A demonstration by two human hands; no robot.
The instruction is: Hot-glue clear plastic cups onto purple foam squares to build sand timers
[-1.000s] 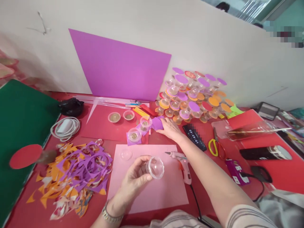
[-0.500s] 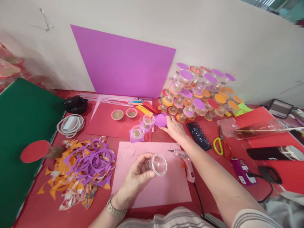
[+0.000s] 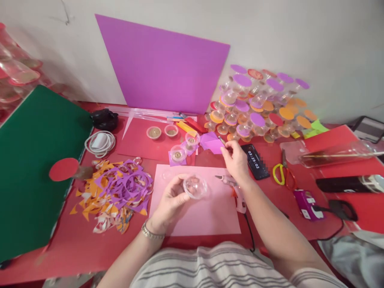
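My left hand (image 3: 173, 200) is closed around the side of a clear plastic cup (image 3: 196, 187), held tilted above a pink sheet (image 3: 207, 220). Farther right, my right hand (image 3: 237, 162) pinches the edge of a purple foam piece (image 3: 215, 146), lifted beside other purple pieces (image 3: 207, 138). Two clear cups stand on purple squares nearby, the closer one (image 3: 178, 154) left of the other (image 3: 192, 139). Below my right hand lies a pink glue gun (image 3: 239, 196) with its nozzle pointing left. A clear round lid or cup, hard to make out, rests on the pink sheet's far left corner.
Purple and orange scraps (image 3: 120, 188) are heaped at the left, near a green board (image 3: 39, 168). Capped cups (image 3: 258, 104) are stacked at the back right. A phone (image 3: 255, 162), scissors (image 3: 283, 174) and a purple power adapter (image 3: 308, 205) lie rightward. A purple board (image 3: 168, 64) leans on the wall.
My right hand has drawn back towards me and right, lifting a purple piece off the others. The cup in my left hand has tipped to a different angle. The whole view has shifted.
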